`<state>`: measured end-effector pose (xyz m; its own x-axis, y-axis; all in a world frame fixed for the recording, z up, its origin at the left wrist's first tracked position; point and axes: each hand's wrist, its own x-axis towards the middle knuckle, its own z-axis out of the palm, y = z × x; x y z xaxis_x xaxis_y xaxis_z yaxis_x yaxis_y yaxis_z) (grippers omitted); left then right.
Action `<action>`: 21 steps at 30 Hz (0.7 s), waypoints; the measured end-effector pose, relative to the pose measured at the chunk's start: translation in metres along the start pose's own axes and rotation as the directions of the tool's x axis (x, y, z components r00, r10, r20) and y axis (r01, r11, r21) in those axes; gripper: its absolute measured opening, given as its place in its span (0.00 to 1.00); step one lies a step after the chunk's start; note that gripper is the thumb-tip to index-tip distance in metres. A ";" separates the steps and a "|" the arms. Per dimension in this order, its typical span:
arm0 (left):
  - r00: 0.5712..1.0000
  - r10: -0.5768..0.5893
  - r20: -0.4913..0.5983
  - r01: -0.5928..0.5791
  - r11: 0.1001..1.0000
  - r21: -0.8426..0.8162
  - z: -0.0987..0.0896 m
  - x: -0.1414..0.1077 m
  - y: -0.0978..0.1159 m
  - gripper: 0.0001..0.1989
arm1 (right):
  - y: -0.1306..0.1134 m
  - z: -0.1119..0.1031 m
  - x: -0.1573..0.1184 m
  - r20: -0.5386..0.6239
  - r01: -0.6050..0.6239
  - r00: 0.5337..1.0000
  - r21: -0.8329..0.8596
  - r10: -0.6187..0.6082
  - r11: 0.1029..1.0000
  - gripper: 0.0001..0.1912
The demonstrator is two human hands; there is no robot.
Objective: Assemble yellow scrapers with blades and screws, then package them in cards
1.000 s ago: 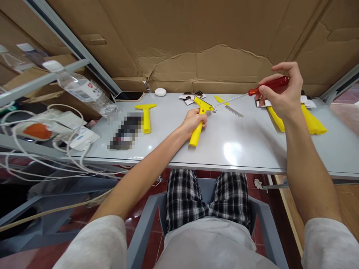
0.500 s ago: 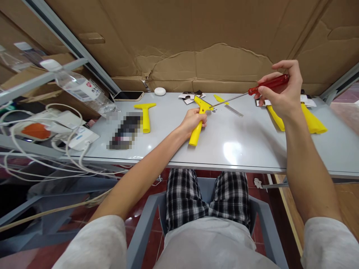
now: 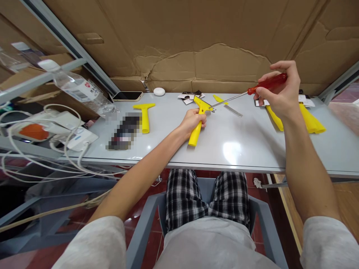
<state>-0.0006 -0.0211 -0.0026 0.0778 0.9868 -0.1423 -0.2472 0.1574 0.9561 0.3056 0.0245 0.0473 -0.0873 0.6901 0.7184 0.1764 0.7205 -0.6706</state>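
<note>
My left hand (image 3: 194, 121) is closed round the handle of a yellow T-shaped scraper (image 3: 195, 135), tilted above the grey table (image 3: 252, 149). My right hand (image 3: 283, 87) grips a screwdriver by its red handle (image 3: 267, 83), and the shaft slants down left to the scraper's head. Small dark bits, too small to name, lie beside the tip. A flat metal blade (image 3: 233, 111) and a small yellow piece (image 3: 220, 99) lie just right of the scraper's head. Another yellow scraper (image 3: 145, 118) rests to the left of my left hand.
Several yellow parts (image 3: 311, 119) lie behind my right forearm. A phone (image 3: 128, 96), a white oval object (image 3: 159, 91) and black-and-white cards (image 3: 190, 97) sit along the back. At left are a plastic bottle (image 3: 81, 87), white cables and a blurred dark item (image 3: 125, 132). Cardboard stands behind.
The whole view has shifted slightly. Both hands keep their grips, and the screwdriver tip stays at the scraper's head.
</note>
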 end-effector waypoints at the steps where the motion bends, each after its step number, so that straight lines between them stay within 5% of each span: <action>1: 1.000 0.000 -0.001 0.000 1.000 0.001 0.000 0.000 0.000 0.16 | 0.001 -0.001 0.000 0.009 -0.010 1.000 -0.013 0.010 1.000 0.38; 13: 1.000 0.000 0.006 0.001 1.000 -0.006 -0.001 0.001 -0.002 0.16 | 0.003 0.000 0.001 -0.039 0.075 0.996 -0.037 -0.077 0.996 0.38; 21: 1.000 -0.018 -0.012 0.018 1.000 -0.004 0.000 0.002 -0.001 0.17 | 0.004 0.000 0.001 -0.043 0.000 0.999 -0.065 -0.002 0.998 0.38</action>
<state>-0.0002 -0.0198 -0.0039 0.0707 0.9842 -0.1622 -0.2496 0.1749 0.9524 0.3065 0.0280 0.0447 -0.0459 0.6849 0.7272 0.2399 0.7142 -0.6575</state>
